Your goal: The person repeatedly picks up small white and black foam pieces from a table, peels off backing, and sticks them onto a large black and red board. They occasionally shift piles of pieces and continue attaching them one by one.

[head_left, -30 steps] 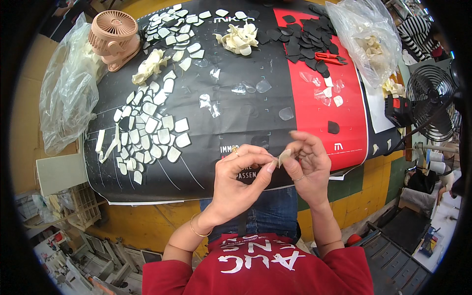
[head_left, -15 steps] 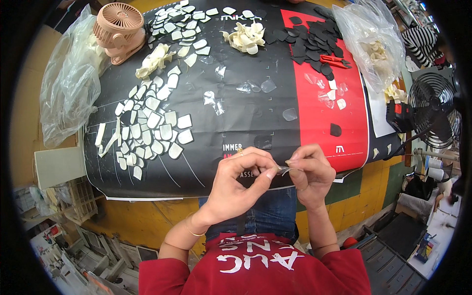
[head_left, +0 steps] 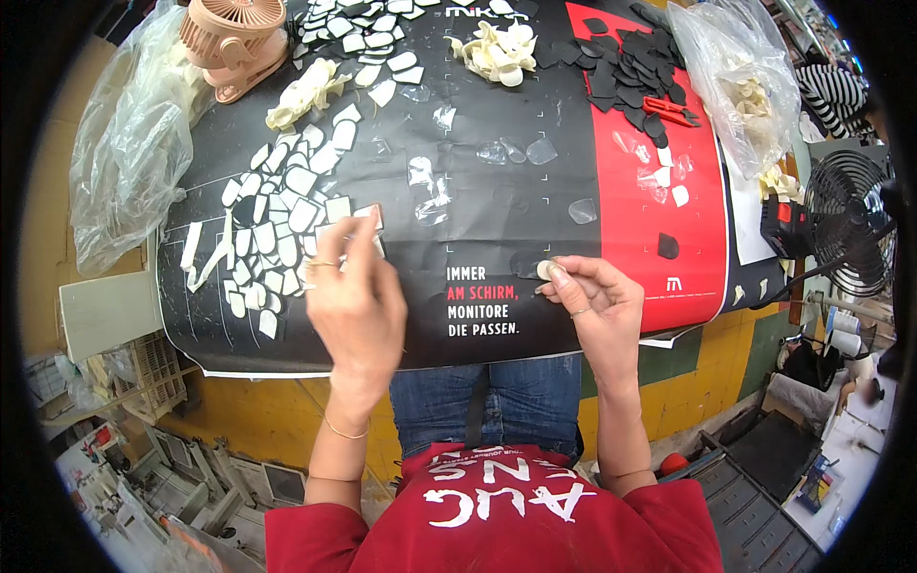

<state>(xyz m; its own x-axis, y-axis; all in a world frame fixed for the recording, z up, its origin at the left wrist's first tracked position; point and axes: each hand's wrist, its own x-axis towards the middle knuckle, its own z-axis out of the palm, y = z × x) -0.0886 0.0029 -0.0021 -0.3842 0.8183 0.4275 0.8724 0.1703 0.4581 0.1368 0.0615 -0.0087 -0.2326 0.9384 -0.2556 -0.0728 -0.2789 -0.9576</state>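
Observation:
My left hand (head_left: 358, 296) reaches palm down over the right edge of a spread of white tab-shaped pieces (head_left: 287, 205) with dark edges. Its fingers are stretched out, slightly blurred, and a fingertip touches one white piece (head_left: 373, 218). In my right hand (head_left: 602, 296), thumb and fingers pinch a small cream tab (head_left: 544, 270) above the front of the mat. Beside that tab a dark, thin piece (head_left: 523, 265) lies on the black mat, partly hidden by the fingers.
Clear film pieces (head_left: 516, 150) lie mid-mat. Cream pieces (head_left: 495, 53) are heaped at the back, with black pieces (head_left: 630, 76) and red snips (head_left: 671, 110) on the right. A pink fan (head_left: 229, 43), plastic bags (head_left: 129, 153) and a black fan (head_left: 848, 210) flank the mat.
My hands were together over the mat's front edge with a clear film between their fingertips. My left hand has moved left and away to the white pieces; the right now shows a cream tab.

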